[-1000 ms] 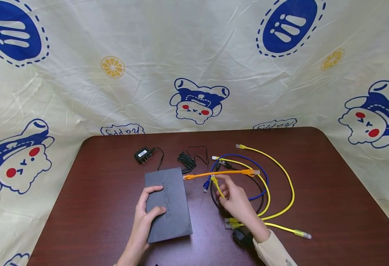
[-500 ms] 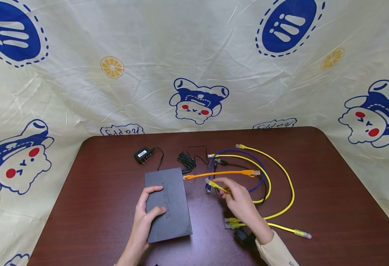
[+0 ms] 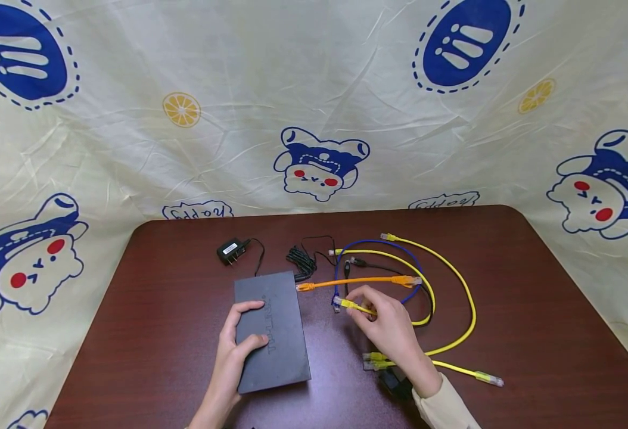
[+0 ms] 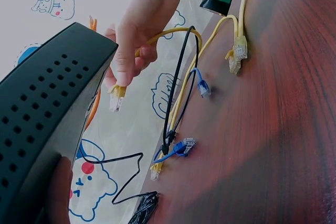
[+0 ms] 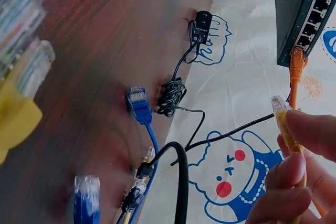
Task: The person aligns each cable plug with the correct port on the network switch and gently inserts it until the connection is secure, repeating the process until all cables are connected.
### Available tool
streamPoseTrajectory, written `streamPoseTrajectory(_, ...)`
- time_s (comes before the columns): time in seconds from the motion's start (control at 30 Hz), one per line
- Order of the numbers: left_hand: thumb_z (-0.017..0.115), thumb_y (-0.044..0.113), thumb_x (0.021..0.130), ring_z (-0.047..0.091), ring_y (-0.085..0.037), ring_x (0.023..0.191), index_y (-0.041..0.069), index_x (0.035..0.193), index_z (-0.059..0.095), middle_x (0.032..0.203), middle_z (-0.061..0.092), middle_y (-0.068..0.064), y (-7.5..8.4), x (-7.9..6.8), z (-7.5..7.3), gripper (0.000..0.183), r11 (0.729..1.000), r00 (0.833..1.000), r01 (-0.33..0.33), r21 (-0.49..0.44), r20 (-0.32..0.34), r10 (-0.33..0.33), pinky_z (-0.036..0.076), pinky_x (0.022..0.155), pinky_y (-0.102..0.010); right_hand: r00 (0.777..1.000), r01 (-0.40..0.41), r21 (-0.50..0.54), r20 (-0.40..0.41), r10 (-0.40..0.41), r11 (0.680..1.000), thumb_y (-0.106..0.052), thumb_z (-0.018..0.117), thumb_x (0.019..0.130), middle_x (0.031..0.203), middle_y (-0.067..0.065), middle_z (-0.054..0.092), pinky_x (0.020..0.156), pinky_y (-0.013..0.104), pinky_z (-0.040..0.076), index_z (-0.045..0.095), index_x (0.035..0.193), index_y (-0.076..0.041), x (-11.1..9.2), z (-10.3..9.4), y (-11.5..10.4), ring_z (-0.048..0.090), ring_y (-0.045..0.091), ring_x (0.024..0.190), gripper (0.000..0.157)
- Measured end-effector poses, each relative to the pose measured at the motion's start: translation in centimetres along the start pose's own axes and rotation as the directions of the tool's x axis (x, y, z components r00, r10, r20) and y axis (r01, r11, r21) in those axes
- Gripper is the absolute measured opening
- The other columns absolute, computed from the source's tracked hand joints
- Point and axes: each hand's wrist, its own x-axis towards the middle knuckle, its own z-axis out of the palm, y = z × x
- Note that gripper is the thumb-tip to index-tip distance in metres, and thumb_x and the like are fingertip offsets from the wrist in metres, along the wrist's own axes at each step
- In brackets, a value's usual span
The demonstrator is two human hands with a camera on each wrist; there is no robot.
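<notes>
My left hand (image 3: 228, 357) grips a dark grey network switch (image 3: 287, 333), its thumb and a finger on the top face with the TP-LINK lettering. An orange network cable (image 3: 357, 280) is plugged into the end port of the switch's port row (image 5: 315, 17). To the right of the switch, my right hand (image 3: 391, 330) pinches a yellow network cable just behind its clear plug (image 3: 343, 302), which points left toward the switch. In the right wrist view that plug (image 5: 278, 106) is close to the orange plug (image 5: 296, 64), apart from the ports.
A blue cable (image 3: 370, 241), a black cable (image 3: 378, 267) and several yellow cables (image 3: 469, 298) lie looped on the table's right half. A black power adapter (image 3: 232, 250) and a bundled black cord (image 3: 300, 259) are behind the switch.
My right hand has turned the yellow plug from pointing away to pointing left. The blue, black and yellow loops near it have shifted slightly. My left hand and the switch have stayed put.
</notes>
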Motion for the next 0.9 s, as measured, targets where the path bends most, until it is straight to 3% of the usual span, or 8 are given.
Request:
streamPoseTrajectory(0.1, 0.057, -0.007, 0.073, 0.051, -0.030, 0.098, 0.011, 0.124, 0.054, 0.117, 0.047, -0.015, 0.0, 0.0, 0.0, 0.054, 1.000, 1.000, 0.000, 0.005, -0.001, 0.000, 0.047, 0.074, -0.039, 0.999, 0.034, -0.001, -0.010, -0.034, 0.999, -0.006, 0.079, 0.075, 0.069, -0.014, 0.045, 0.047, 0.023, 0.033, 0.066, 0.092, -0.018, -0.1, 0.0, -0.1, 0.038, 0.002, 0.054, 0.024)
streamPoseTrajectory(0.33, 0.056, -0.009, 0.073, 0.053, -0.028, 0.094, 0.010, 0.123, 0.054, 0.115, 0.048, -0.016, -0.1, 0.0, 0.0, 0.053, 1.000, 1.000, 0.000, -0.014, 0.006, 0.000, 0.049, 0.069, -0.038, 0.993, 0.114, 0.017, -0.038, -0.114, 0.993, -0.003, 0.076, 0.077, 0.092, -0.008, 0.060, 0.062, 0.029, 0.047, 0.067, 0.093, -0.016, -0.2, 0.1, -0.3, 0.056, 0.008, 0.077, 0.022)
streamPoseTrajectory(0.5, 0.056, -0.008, 0.073, 0.052, -0.029, 0.095, 0.010, 0.123, 0.054, 0.115, 0.048, -0.016, -0.1, 0.0, 0.0, 0.053, 1.000, 1.000, 0.004, -0.007, 0.003, -0.004, 0.048, 0.070, -0.038, 0.987, 0.152, 0.058, -0.052, -0.150, 0.987, 0.001, 0.073, 0.078, 0.090, -0.008, 0.062, 0.061, 0.031, 0.048, 0.067, 0.093, -0.015, -0.1, 0.4, -0.4, 0.055, 0.005, 0.076, 0.023)
streamPoseTrajectory(0.77, 0.057, -0.008, 0.073, 0.050, -0.031, 0.097, 0.011, 0.123, 0.054, 0.117, 0.047, -0.016, -0.1, 0.0, 0.1, 0.054, 1.000, 1.000, 0.004, 0.003, 0.013, -0.004, 0.047, 0.071, -0.040, 0.951, 0.295, 0.120, -0.130, -0.279, 0.948, 0.010, 0.075, 0.072, 0.093, -0.005, 0.061, 0.063, 0.018, 0.043, 0.069, 0.092, -0.012, 0.2, 0.9, -0.7, 0.057, 0.008, 0.075, 0.031)
streamPoseTrajectory(0.9, 0.057, -0.008, 0.072, 0.050, -0.031, 0.096, 0.010, 0.123, 0.054, 0.114, 0.047, -0.018, -0.1, -0.1, 0.0, 0.054, 1.000, 0.999, -0.012, -0.001, 0.032, 0.012, 0.047, 0.070, -0.040, 0.938, 0.336, 0.118, -0.137, -0.319, 0.935, 0.010, 0.074, 0.073, 0.093, -0.004, 0.063, 0.065, 0.019, 0.045, 0.070, 0.092, -0.011, 0.4, 1.0, -0.9, 0.059, 0.010, 0.077, 0.029)
